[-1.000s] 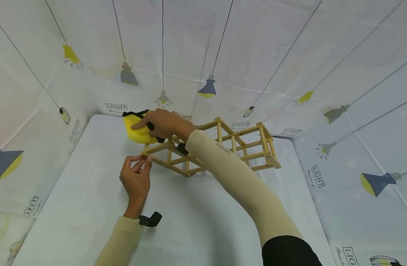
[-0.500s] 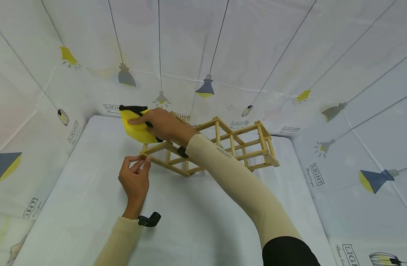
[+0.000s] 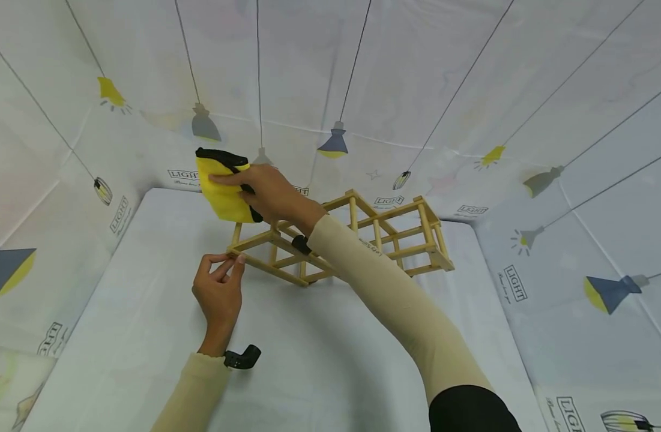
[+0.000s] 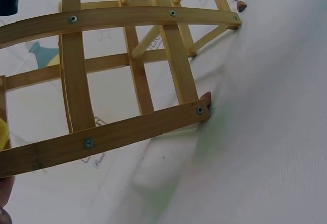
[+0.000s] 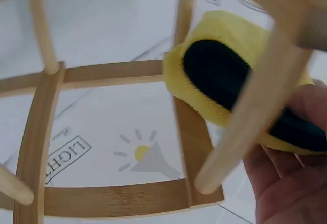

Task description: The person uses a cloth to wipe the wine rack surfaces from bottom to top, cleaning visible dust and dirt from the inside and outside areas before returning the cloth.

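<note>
A light wooden rack of slats and round dowels stands on the white surface, seen also as the wooden frame in the left wrist view. My left hand pinches its near left corner between thumb and fingers. In my right hand is a folded yellow cloth with black edging, held above the rack's left end. The right wrist view shows the yellow cloth beside a dowel, with the right thumb on its black part. The forearm hides the rack's middle.
A white tabletop lies under the rack. White sheeting printed with hanging lamps surrounds it at the back and sides. Small brown pieces show at the rack's feet in the left wrist view.
My right hand has lifted the yellow cloth upward at the rack's left end. The left hand keeps its hold on the corner, and the rack stays in place.
</note>
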Available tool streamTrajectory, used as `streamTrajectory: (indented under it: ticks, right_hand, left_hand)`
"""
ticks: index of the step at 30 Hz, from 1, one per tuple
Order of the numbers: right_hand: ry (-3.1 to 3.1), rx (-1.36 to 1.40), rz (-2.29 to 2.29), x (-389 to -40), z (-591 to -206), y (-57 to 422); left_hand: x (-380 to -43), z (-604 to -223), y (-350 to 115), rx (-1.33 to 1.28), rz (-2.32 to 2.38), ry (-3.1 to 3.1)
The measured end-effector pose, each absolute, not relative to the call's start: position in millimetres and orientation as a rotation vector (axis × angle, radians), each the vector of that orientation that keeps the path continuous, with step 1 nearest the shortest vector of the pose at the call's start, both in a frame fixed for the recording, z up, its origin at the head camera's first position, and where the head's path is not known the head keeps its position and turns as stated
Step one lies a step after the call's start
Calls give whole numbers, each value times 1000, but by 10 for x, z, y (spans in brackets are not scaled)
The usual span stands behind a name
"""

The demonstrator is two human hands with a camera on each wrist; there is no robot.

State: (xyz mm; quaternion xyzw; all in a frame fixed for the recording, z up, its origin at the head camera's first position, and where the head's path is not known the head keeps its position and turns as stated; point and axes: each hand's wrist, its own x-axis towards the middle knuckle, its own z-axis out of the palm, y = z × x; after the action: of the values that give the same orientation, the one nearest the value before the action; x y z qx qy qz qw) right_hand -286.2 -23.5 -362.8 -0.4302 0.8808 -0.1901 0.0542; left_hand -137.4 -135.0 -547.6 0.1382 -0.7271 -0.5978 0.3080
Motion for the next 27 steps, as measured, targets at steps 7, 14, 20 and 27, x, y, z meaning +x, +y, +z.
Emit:
streamTrajectory:
  ticks: [7,14,20,27]
  right_hand:
    - [2723,-1293,-551,-2848,-3729,-264]
    - [2640,-1265,-393,-2821,-3748,-286]
    - [2399,-1249,-362,-2830,-3702,-277]
    - [2474,-1271,-585,-2823,-3621,-246]
  left_hand:
    - [-1377,-5471,-1337,374,-1584,-1916]
    - [-1369,-5468,-1346,368,-1578,-1920]
    - [-1359,-5468,-1349,349,-1595,-1915]
    - [-1361,-5468,-1350,344,-1580,-1896]
